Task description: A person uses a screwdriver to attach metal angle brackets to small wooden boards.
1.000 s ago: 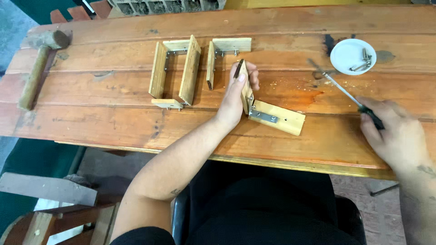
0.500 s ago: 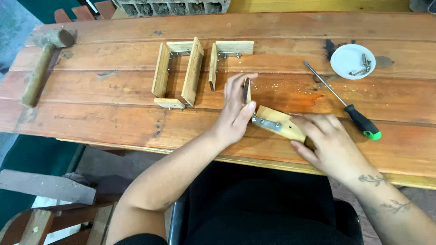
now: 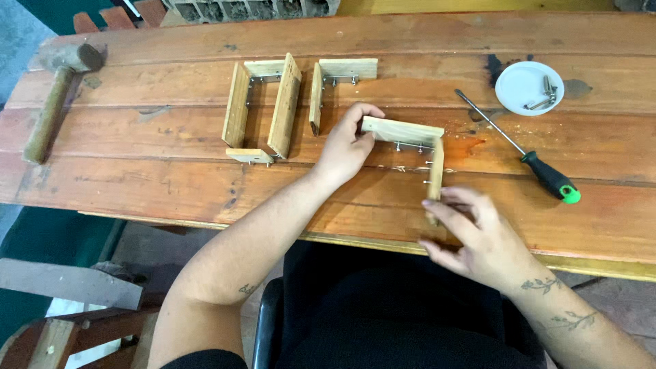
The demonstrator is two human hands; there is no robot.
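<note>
We hold the L-shaped wood piece [image 3: 410,140] up. Our left hand [image 3: 345,147] pinches one end; our right hand [image 3: 471,232] pinches the other. Next we need a steady grip, we think.

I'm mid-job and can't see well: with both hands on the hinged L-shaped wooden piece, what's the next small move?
Probably lay it flat: the left hand and right hand hold the hinged L-shaped wooden piece on edge, screw tips exposed.

L-shaped wood piece's [image 3: 410,137] lower end behind right hand [image 3: 478,236], dish [image 3: 523,85] contents indistinct
</note>
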